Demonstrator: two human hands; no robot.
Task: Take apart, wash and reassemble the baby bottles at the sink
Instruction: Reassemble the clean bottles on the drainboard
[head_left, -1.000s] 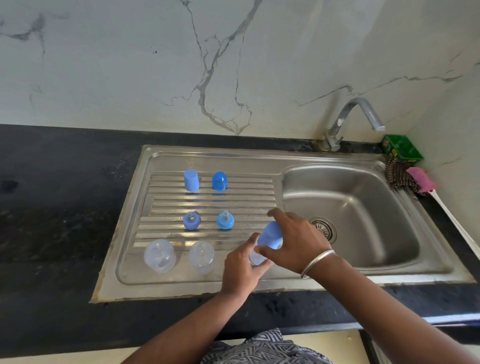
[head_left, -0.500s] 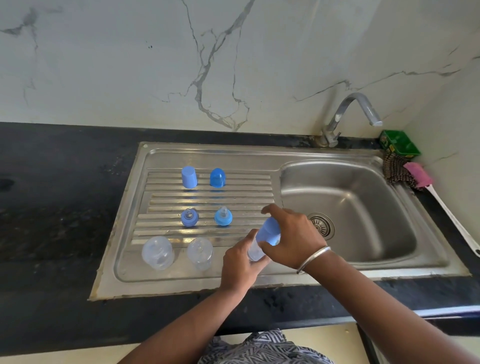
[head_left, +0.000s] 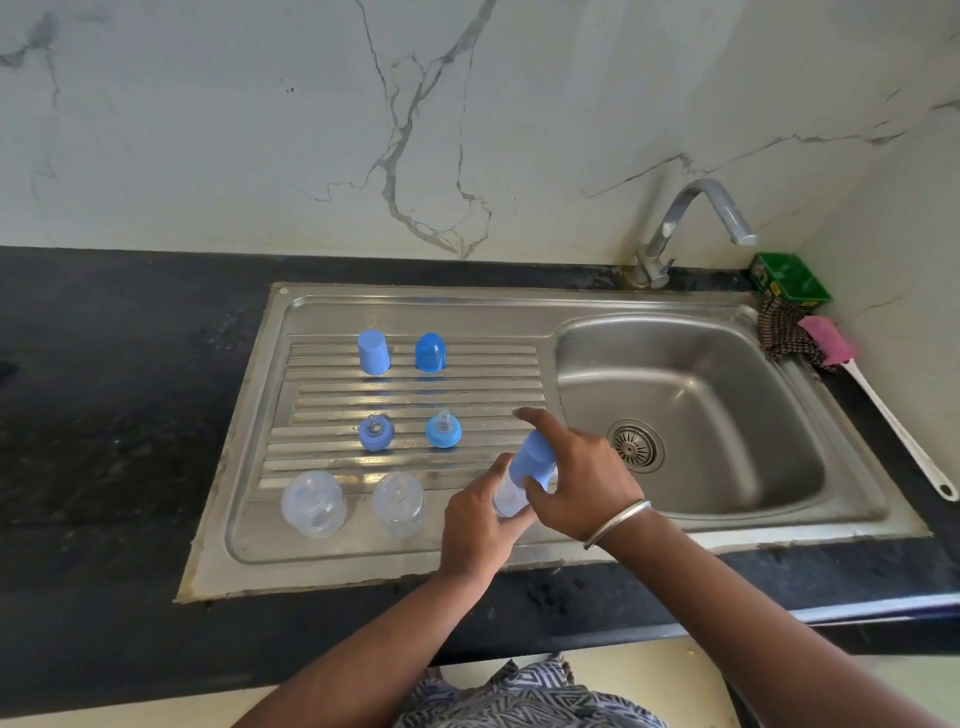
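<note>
1. The left hand is gripping the clear lower body of a baby bottle, fingers curled round it, and is probably bracing it against twisting.
2. The right hand is wrapping over the bottle's pale blue cap, thumb and fingers clamped on it with the index finger stretched toward 11 o'clock; this looks like a grip for pulling or turning the cap off.
3. The bottle is being held just above the draining board of the sink, near its front edge and just left of the basin.
4. Its long axis is tilting, base toward the person at 7 o'clock and capped top pointing away toward 1 o'clock.
5. Parts are standing in rows on the ribbed board at 9 to 11 o'clock from the hands: two blue caps, two teat rings and two clear bottles, seemingly sorted by kind and left to drain.
6. The tap is sitting at 1 o'clock, running no visible water.
7. I judge this third bottle is being taken apart.
</note>
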